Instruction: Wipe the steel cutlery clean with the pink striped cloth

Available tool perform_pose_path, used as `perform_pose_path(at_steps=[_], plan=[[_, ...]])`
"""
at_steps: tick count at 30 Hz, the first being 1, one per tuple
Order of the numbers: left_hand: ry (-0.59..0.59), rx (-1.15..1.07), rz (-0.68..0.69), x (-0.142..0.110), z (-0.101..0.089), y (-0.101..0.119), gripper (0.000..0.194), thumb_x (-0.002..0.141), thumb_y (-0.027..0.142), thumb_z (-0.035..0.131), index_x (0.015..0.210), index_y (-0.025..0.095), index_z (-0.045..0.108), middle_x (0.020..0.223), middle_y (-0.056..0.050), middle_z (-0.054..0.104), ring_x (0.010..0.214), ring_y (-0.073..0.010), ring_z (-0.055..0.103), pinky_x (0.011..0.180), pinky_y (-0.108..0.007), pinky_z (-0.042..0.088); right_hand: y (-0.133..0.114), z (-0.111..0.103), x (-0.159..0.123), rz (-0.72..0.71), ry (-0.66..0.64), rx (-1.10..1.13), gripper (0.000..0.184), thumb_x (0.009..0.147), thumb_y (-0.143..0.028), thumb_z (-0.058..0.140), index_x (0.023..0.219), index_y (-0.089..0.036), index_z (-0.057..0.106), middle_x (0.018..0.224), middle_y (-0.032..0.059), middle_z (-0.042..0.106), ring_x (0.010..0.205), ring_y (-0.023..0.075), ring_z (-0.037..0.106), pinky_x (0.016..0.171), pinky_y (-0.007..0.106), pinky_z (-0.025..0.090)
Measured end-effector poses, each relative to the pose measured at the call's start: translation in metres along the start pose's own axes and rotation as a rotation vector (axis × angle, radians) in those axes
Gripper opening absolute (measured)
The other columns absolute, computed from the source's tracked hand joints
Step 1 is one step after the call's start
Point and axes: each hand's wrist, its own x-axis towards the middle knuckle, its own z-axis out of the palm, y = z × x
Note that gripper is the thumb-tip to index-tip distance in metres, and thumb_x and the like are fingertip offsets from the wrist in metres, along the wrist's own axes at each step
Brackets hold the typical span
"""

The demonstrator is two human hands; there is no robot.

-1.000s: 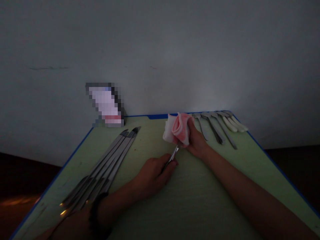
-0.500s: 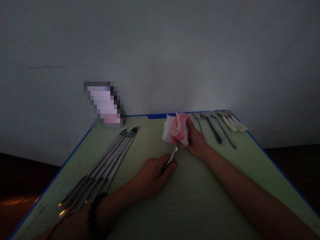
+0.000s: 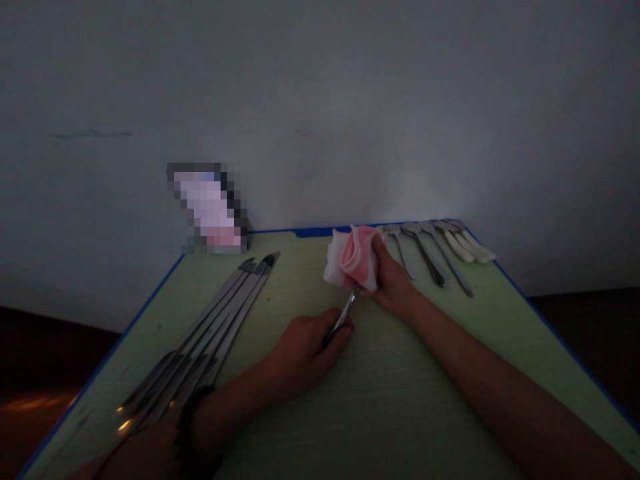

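Dim light dulls the pale green, blue-edged tabletop point(image 3: 395, 393); orange glints tip long silver metal cutlery point(image 3: 201, 332); coarse pixels mask a bright, slanted screen point(image 3: 207, 203).

The counter point(image 3: 300, 273) has a pale green top with a faint grain and a blue rim point(image 3: 315, 233). On its left side, long metal knives point(image 3: 215, 320) lie fanned and overlapping, partly hidden at their near ends, with a pixelated device point(image 3: 210, 207) propped beyond them at the far left corner. Along the far right lie metal spoons point(image 3: 427, 257) and, beside them, white-handled cutlery point(image 3: 459, 248), handles pointing nearward.
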Motion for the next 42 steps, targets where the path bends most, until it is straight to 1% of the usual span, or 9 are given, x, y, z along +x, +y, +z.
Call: perform_pose_path(at_steps=[4,10,15,22,28,32,34,37,42], plan=[[0.007,-0.007,0.002,0.0003,0.0007,-0.0001,0.021,0.093,0.031,0.036,0.090,0.018,0.052,0.065,0.003,0.054,0.060,-0.0125,0.053,0.057,-0.023,0.039,-0.0001,0.0005,-0.0005,-0.017,-0.008,-0.001,0.038,0.084,-0.052,0.046,0.090,-0.018,0.063,0.081,0.0038,0.070,0.079,0.0157,0.064,0.073,0.028,0.053],[0.013,0.015,0.015,0.0004,0.0022,0.0000,0.023,0.092,0.031,0.036,0.089,0.017,0.053,0.069,0.001,0.055,0.060,-0.0127,0.053,0.057,-0.024,0.039,0.0009,-0.0019,0.0009,0.010,-0.024,0.002,0.039,0.082,-0.054,0.046,0.090,-0.019,0.062,0.083,0.0031,0.069,0.082,0.0153,0.064,0.073,0.027,0.053],[0.010,-0.003,0.019,0.0004,0.0000,0.0008,0.022,0.092,0.030,0.035,0.091,0.017,0.053,0.069,0.001,0.056,0.060,-0.0122,0.053,0.057,-0.023,0.039,0.0017,-0.0032,0.0022,-0.020,-0.035,-0.023,0.040,0.079,-0.056,0.050,0.092,-0.020,0.061,0.083,0.0026,0.069,0.082,0.0157,0.063,0.071,0.027,0.052],[0.007,-0.005,0.014,0.0002,0.0001,0.0010,0.021,0.092,0.030,0.036,0.092,0.018,0.053,0.067,0.002,0.056,0.060,-0.0123,0.053,0.056,-0.022,0.039,-0.0011,0.0028,-0.0021,-0.004,0.002,0.015,0.036,0.083,-0.051,0.046,0.091,-0.019,0.062,0.081,0.0011,0.068,0.082,0.0149,0.062,0.074,0.026,0.051],[0.007,-0.006,0.011,-0.0004,-0.0010,0.0020,0.022,0.092,0.030,0.036,0.090,0.018,0.053,0.067,0.002,0.057,0.060,-0.0128,0.054,0.055,-0.022,0.040,-0.0016,0.0028,-0.0032,-0.006,-0.003,0.028,0.034,0.085,-0.047,0.045,0.091,-0.018,0.062,0.076,0.0015,0.068,0.077,0.0141,0.062,0.064,0.023,0.050],[0.003,-0.006,0.010,-0.0006,-0.0004,0.0025,0.021,0.091,0.030,0.037,0.090,0.017,0.054,0.067,0.002,0.056,0.059,-0.0125,0.054,0.055,-0.023,0.040,-0.0009,0.0014,-0.0027,-0.008,-0.030,0.025,0.036,0.084,-0.049,0.045,0.091,-0.018,0.062,0.075,0.0019,0.068,0.070,0.0133,0.061,0.058,0.022,0.049],[0.012,0.000,0.014,-0.0005,0.0009,0.0016,0.021,0.092,0.030,0.037,0.090,0.017,0.053,0.067,0.001,0.056,0.059,-0.0124,0.053,0.055,-0.023,0.039,-0.0007,0.0011,-0.0023,-0.015,-0.044,0.014,0.035,0.084,-0.049,0.045,0.092,-0.019,0.062,0.077,0.0018,0.068,0.073,0.0136,0.062,0.060,0.022,0.050],[0.020,0.000,0.027,-0.0002,0.0020,0.0000,0.020,0.092,0.030,0.037,0.091,0.017,0.053,0.070,0.001,0.057,0.061,-0.0125,0.054,0.056,-0.023,0.040,-0.0006,0.0010,-0.0012,-0.016,-0.024,0.005,0.034,0.082,-0.050,0.048,0.090,-0.020,0.062,0.079,0.0018,0.069,0.079,0.0146,0.063,0.068,0.025,0.052],[0.019,-0.006,0.023,0.0000,0.0000,0.0003,0.020,0.091,0.028,0.037,0.092,0.018,0.054,0.069,0.002,0.057,0.061,-0.0125,0.054,0.057,-0.023,0.040,-0.0004,0.0003,0.0001,0.002,0.013,0.017,0.035,0.082,-0.050,0.048,0.087,-0.019,0.063,0.079,0.0015,0.069,0.079,0.0141,0.063,0.071,0.025,0.052]])
